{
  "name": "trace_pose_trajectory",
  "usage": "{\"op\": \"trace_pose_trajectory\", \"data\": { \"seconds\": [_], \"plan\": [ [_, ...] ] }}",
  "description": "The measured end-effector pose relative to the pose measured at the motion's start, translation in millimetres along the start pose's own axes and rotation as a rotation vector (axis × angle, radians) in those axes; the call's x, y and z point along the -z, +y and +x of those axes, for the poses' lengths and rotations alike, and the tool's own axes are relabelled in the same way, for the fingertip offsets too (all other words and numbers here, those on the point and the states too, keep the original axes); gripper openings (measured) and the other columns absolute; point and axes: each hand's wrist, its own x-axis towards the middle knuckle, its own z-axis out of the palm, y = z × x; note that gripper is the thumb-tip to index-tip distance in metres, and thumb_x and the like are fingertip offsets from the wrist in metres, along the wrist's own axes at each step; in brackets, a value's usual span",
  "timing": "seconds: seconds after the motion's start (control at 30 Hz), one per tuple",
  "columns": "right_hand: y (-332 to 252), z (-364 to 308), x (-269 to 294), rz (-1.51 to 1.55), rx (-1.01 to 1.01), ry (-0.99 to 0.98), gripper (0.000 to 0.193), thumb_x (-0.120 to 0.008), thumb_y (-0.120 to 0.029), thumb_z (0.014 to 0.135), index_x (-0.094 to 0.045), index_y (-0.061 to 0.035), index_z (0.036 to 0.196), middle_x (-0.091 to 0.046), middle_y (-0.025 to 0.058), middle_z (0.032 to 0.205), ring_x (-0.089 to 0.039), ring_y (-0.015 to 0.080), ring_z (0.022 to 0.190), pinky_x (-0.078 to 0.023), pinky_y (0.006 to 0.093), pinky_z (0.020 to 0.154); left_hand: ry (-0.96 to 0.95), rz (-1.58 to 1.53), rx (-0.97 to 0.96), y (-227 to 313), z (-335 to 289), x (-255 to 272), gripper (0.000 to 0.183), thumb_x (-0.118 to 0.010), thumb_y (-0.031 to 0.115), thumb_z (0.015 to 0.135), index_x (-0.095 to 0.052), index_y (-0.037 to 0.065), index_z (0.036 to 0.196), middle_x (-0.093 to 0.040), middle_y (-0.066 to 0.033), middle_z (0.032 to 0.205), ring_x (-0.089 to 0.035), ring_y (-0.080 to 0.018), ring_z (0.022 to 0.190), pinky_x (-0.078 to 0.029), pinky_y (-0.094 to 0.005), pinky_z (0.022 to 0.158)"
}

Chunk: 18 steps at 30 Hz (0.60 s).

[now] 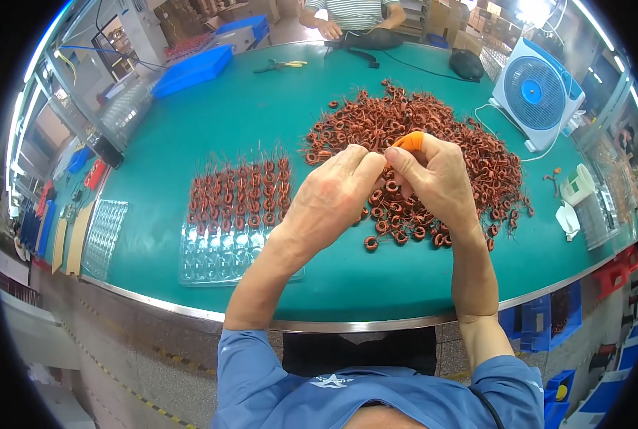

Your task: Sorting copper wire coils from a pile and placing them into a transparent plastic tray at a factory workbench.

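My left hand [337,187] and my right hand [439,179] meet over the near-left part of a big heap of copper-wire ring coils [412,111]. Fingers of both are pinched together, tip to tip; whatever lies between them is hidden. An orange wrap [410,141] covers one finger of the right hand. To the left of my left forearm lies a clear plastic tray [215,268] with round pockets. Its far rows hold upright coils [240,189] with their wire ends pointing up, while bare pockets show in the near rows.
On the green table [147,229] lie pliers [281,66], a blue tray [194,71] and another clear tray [106,236]. A blue-and-white fan [536,91] stands far right, near a white cup [578,184]. Across the table, a person [355,18] handles a dark object.
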Motion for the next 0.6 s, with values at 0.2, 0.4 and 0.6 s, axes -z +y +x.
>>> {"op": "trace_pose_trajectory", "data": {
  "seconds": [0.2,0.4,0.6],
  "plan": [
    [-1,6,3,0.124,-0.102,-0.104,0.020,-0.063,-0.014,0.090,-0.066,0.0059,0.089,-0.065,0.0066,0.065,-0.060,0.0084,0.054,-0.048,0.0228,0.048,0.005,0.146,-0.097,-7,-4,1,0.026,-0.071,0.003,0.078,-0.057,0.003,0.100,-0.061,-0.0142,0.093,-0.063,-0.0306,0.085,-0.054,-0.0378,0.071],
    [0,10,9,0.048,-0.092,-0.059,0.021,-0.062,-0.014,0.088,-0.067,0.0064,0.085,-0.065,0.0082,0.063,-0.061,0.0113,0.053,-0.050,0.0252,0.049,-0.012,0.120,-0.069,-9,4,-9,0.025,-0.070,0.004,0.078,-0.058,0.003,0.100,-0.061,-0.0141,0.093,-0.063,-0.0306,0.088,-0.053,-0.0377,0.073],
    [34,14,4,-0.199,0.234,0.046,0.028,-0.059,-0.019,0.081,-0.061,0.0066,0.070,-0.060,0.0267,0.068,-0.065,0.0348,0.062,-0.050,0.0425,0.057,0.013,-0.026,0.192,-1,-8,-26,0.027,-0.073,0.009,0.082,-0.062,0.004,0.106,-0.064,-0.0131,0.097,-0.065,-0.0251,0.084,-0.053,-0.0337,0.075]
  ]
}}
